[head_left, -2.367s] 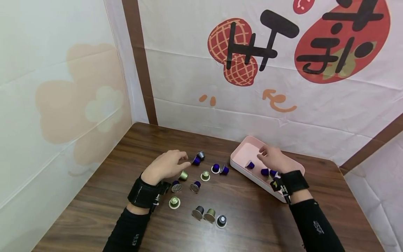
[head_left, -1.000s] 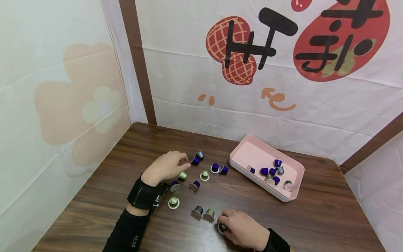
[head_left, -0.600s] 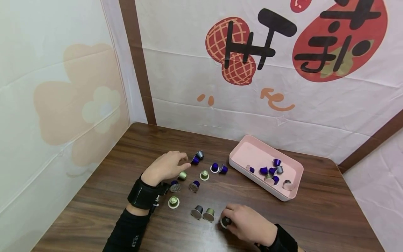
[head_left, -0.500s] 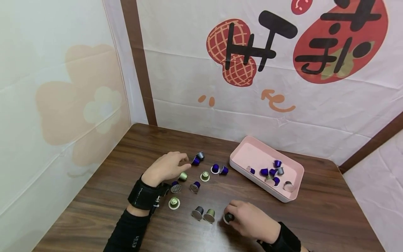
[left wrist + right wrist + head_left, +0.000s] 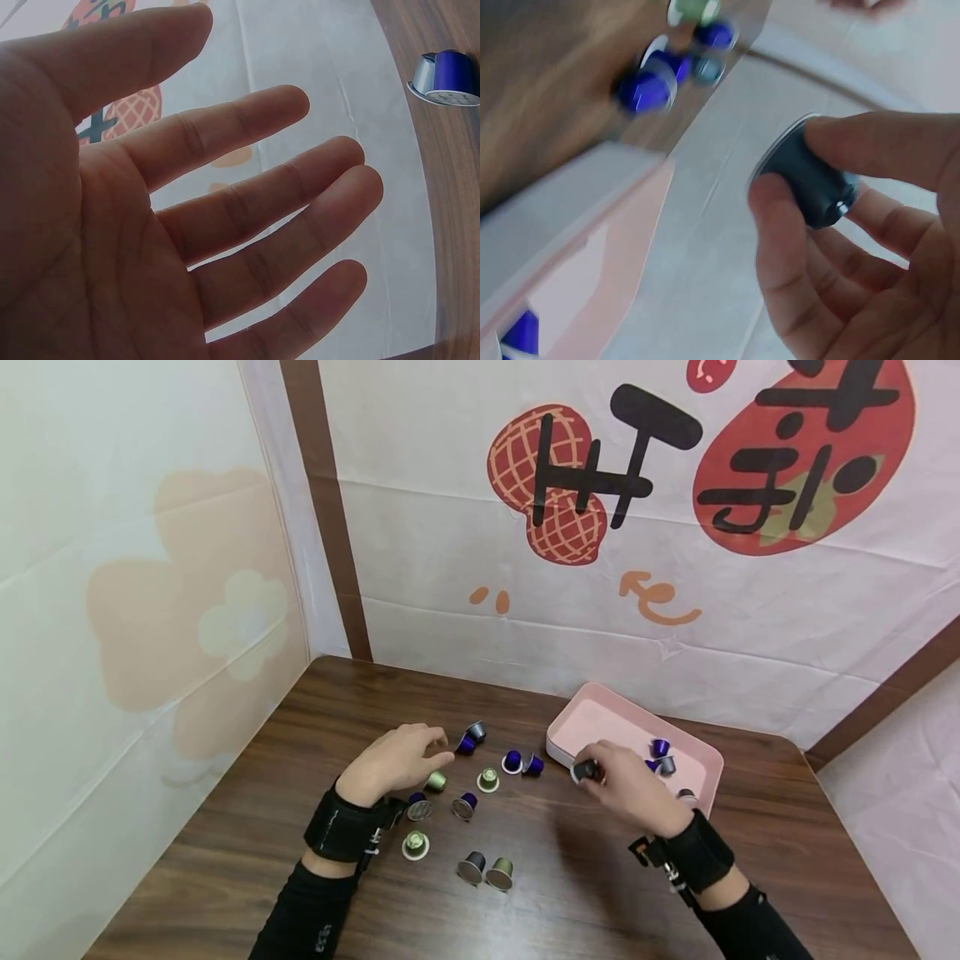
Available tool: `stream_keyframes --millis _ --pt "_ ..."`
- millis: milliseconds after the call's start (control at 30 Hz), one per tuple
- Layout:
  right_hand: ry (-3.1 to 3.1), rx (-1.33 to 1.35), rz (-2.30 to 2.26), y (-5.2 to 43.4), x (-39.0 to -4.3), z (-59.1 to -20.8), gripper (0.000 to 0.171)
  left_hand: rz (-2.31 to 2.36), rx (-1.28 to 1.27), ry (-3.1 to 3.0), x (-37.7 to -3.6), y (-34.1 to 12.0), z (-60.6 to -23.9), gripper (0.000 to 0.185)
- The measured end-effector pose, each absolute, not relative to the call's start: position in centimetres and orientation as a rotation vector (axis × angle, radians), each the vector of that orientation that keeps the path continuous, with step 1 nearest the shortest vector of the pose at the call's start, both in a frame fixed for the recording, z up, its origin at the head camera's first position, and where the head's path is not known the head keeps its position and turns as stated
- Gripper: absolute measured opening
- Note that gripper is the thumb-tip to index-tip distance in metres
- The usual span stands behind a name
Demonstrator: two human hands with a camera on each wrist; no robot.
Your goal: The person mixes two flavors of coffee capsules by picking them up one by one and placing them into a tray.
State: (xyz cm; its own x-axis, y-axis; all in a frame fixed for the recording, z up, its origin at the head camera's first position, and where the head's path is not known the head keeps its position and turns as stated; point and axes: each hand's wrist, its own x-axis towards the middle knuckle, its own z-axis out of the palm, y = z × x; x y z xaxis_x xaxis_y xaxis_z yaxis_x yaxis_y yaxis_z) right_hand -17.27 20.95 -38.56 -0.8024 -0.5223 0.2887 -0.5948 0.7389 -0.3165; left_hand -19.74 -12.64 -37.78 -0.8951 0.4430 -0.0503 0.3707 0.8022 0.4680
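Observation:
My right hand [image 5: 626, 787] pinches a black coffee capsule [image 5: 582, 771] [image 5: 810, 180] between thumb and fingers, just above the near left rim of the pink tray [image 5: 562, 737]. Several blue and silver capsules [image 5: 660, 748] lie inside the tray. My left hand [image 5: 397, 760] rests on the wooden table with relaxed fingers [image 5: 262, 195], holding nothing, close to a blue capsule [image 5: 467, 744] [image 5: 444, 78]. Green, blue and grey capsules lie scattered on the table around it.
A grey capsule [image 5: 472, 867] and an olive capsule [image 5: 499, 874] sit near the table's front. Two blue capsules [image 5: 522, 763] lie left of the tray. Printed cloth walls close in the table at the back and left.
My right hand picked the black capsule up from the front of the table and carried it back and right to the tray's near rim. The left hand stayed put.

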Motion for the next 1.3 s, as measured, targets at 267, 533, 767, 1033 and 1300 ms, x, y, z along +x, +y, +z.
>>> stream_keyframes --millis 267,533,767,1033,1300 --pt "-2.930 0.792 0.570 23.5 -21.9 -38.1 0.008 0.703 0.645 2.828 -19.6 -12.9 -37.7 0.025" --pt "-3.157 0.586 0.633 25.6 -25.3 -38.6 0.015 0.704 0.639 2.825 -19.7 -13.0 -37.5 0.024" --pt "-3.223 0.426 0.648 26.8 -26.9 -40.0 0.029 0.704 0.649 2.827 -19.6 -13.1 -37.6 0.025" --pt "-3.222 0.399 0.628 27.4 -27.5 -40.5 0.030 0.713 0.648 2.827 -19.5 -12.9 -37.8 0.025" --pt "-3.206 0.395 0.664 26.4 -26.8 -40.2 0.027 0.702 0.640 2.828 -19.7 -13.1 -37.8 0.026"
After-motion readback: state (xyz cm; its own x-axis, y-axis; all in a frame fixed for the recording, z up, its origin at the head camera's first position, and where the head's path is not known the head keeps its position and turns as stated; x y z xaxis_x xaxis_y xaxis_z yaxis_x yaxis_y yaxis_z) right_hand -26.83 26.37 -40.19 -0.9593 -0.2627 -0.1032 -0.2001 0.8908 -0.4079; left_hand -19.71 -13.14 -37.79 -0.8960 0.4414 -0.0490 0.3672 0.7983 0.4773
